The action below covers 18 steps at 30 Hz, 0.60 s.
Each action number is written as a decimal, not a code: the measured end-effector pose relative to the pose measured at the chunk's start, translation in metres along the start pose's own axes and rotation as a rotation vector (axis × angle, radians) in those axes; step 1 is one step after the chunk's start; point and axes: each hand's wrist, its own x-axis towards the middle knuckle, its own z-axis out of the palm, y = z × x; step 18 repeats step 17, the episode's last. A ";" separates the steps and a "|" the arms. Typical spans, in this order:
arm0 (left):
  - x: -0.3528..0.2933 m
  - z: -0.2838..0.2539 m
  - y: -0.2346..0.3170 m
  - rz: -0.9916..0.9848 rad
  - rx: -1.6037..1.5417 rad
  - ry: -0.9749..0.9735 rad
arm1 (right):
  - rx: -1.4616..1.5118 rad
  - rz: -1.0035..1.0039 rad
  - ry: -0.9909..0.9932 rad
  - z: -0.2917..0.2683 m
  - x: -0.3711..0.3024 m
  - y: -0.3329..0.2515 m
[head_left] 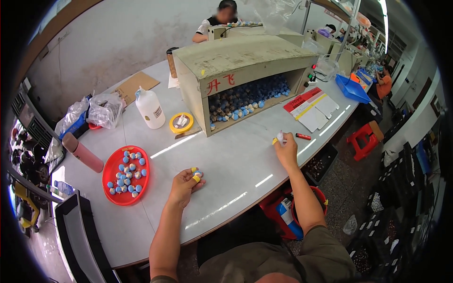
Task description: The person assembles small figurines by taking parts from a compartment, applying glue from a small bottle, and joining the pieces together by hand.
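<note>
My left hand (181,187) is just above the table, with yellow wraps on its thumb and a finger. Pinched in its fingertips is a small blue-and-white ball-shaped piece (198,174). Farther right, my right hand (286,152) is closed around a small whitish, translucent thing (281,137), too small to make out; a yellow wrap shows on one finger. Beside that hand lies a red marker-like tube (303,137). To the left of my left hand, a round red tray (109,181) holds several similar blue-and-white pieces.
A beige metal box (191,94) stands ahead, several blue pieces inside its open front. Left of it are a white bottle (151,111) and yellow tape roll (188,123). A pink flask (85,153) and black tray (78,236) stand left. Cards (314,113) lie right. A person (203,33) sits behind.
</note>
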 end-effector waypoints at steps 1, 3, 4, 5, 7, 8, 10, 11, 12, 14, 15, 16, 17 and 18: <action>0.002 -0.002 -0.001 -0.018 -0.008 -0.020 | 0.065 -0.011 -0.124 0.010 -0.008 -0.024; 0.003 -0.004 0.001 -0.032 -0.018 -0.025 | 0.338 -0.058 -0.323 0.042 -0.029 -0.051; 0.004 -0.003 0.002 -0.044 0.021 -0.073 | 0.540 -0.090 -0.396 0.059 -0.040 -0.055; 0.002 -0.007 0.003 -0.056 0.060 -0.108 | 0.552 -0.088 -0.416 0.074 -0.054 -0.069; 0.002 -0.015 0.010 -0.101 0.143 -0.127 | 0.713 -0.095 -0.563 0.087 -0.075 -0.097; 0.001 -0.020 0.015 -0.145 0.232 -0.164 | 0.724 -0.095 -0.579 0.086 -0.080 -0.107; -0.001 -0.023 0.016 -0.152 0.236 -0.145 | 0.696 0.040 -0.836 0.089 -0.090 -0.123; -0.001 -0.022 0.015 -0.156 0.245 -0.151 | 0.706 0.043 -0.850 0.091 -0.090 -0.126; -0.001 -0.024 0.013 -0.162 0.245 -0.130 | 0.613 -0.026 -0.885 0.092 -0.089 -0.128; 0.002 -0.032 0.006 -0.060 0.136 -0.207 | 0.532 -0.093 -0.938 0.097 -0.087 -0.132; 0.000 -0.035 0.005 -0.067 0.129 -0.186 | 0.547 -0.144 -0.925 0.097 -0.086 -0.134; -0.002 -0.038 0.006 -0.056 0.119 -0.187 | 0.562 -0.194 -0.912 0.099 -0.086 -0.136; -0.003 -0.037 0.009 -0.041 0.104 -0.190 | 0.552 -0.225 -0.915 0.098 -0.085 -0.137; -0.003 -0.037 0.009 -0.041 0.104 -0.190 | 0.552 -0.225 -0.915 0.098 -0.085 -0.137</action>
